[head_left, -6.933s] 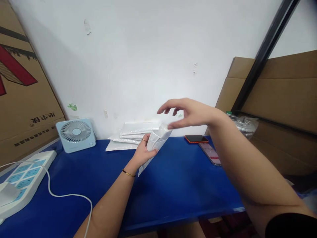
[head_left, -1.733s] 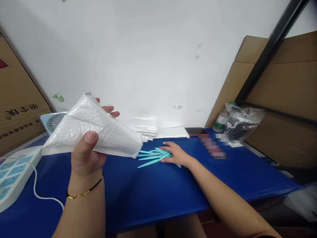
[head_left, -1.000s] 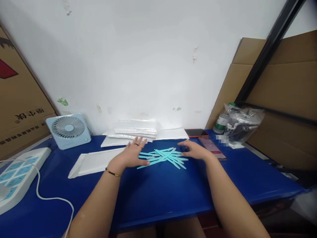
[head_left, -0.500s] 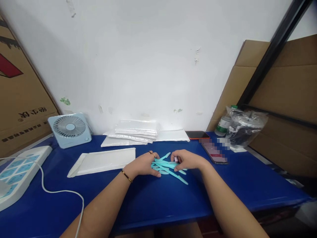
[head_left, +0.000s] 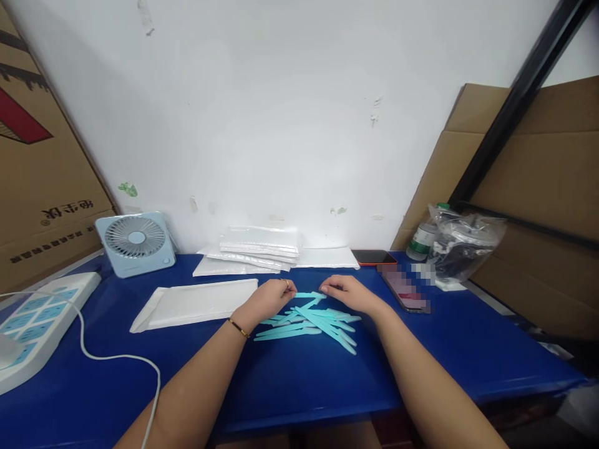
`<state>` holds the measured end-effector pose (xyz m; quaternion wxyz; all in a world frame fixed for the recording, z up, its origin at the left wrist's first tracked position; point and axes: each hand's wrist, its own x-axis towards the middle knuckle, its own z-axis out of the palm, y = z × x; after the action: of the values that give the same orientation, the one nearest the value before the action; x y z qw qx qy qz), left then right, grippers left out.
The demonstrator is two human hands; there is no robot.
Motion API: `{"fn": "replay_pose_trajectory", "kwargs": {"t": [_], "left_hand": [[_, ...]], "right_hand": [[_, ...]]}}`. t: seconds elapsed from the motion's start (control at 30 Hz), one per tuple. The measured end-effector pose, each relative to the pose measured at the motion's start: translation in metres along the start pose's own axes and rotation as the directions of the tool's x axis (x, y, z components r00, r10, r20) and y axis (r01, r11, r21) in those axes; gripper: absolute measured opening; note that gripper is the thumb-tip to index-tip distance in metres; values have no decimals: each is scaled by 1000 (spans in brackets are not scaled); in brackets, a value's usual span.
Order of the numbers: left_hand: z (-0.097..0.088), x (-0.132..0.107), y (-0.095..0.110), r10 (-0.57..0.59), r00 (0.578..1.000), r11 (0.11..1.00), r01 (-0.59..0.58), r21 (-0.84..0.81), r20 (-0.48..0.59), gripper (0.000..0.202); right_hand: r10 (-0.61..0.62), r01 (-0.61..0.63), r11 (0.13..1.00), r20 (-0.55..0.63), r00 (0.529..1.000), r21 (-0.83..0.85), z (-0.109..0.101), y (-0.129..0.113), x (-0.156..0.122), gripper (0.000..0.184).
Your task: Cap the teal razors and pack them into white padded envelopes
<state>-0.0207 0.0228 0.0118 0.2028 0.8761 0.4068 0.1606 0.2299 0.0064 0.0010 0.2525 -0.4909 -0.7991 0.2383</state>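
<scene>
My left hand (head_left: pixel 270 299) pinches one end of a turquoise eyebrow razor (head_left: pixel 306 295) between thumb and fingers. At its other end, my right hand (head_left: pixel 350 293) has its fingertips closed on the razor. The razor lies nearly level across the gap between both hands. Just below them, a loose pile of several matching eyebrow razors (head_left: pixel 322 319) is fanned out on the blue table, some crossing each other. Two razors (head_left: pixel 287 334) lie almost parallel at the pile's lower left.
Flat white packets (head_left: pixel 257 244) are stacked by the wall, and one white packet (head_left: pixel 196 304) lies left of my hands. A fan (head_left: pixel 135 240), power strip (head_left: pixel 56 324) and cable stand left. Phones (head_left: pixel 405 290), a bottle (head_left: pixel 421 240) and a bagged container (head_left: pixel 463 249) are right.
Both hands have moved up from around the pile toward the far side, now with a single razor between them. The pile is more spread out and uncovered.
</scene>
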Motion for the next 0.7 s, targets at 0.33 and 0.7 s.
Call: {"fn": "replay_pose_trajectory", "kwargs": {"t": [0.33,0.7], "left_hand": [[8,15,-26,-139,983,989,144,37,-124,26],[13,13,-14,-38,997,999,41,34,-74,27]], "right_hand": [[133,-133,989,-6,991,67,-5,32,4,26],[-85,95,980,62,994,-175,9,11,8,14]]}}
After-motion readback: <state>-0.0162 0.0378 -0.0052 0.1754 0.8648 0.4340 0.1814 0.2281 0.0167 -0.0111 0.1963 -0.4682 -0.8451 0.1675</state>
